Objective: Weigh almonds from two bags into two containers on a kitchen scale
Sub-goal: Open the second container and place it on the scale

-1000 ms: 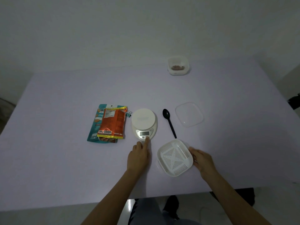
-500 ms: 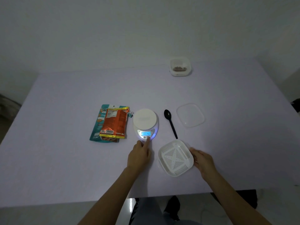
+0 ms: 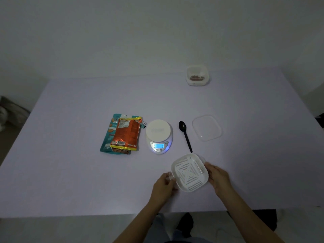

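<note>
both hands, left hand and right hand, grip the white strainer container sides, near lit scale.

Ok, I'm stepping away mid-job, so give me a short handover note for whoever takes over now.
The left hand and right hand grip opposite edges of the slotted container.
The scale is on, platform bare; bags stacked to its left, spoon and clear lid to its right.
Done: far container holds almonds.
Left: put slotted container on scale, weigh almonds in.
</note>
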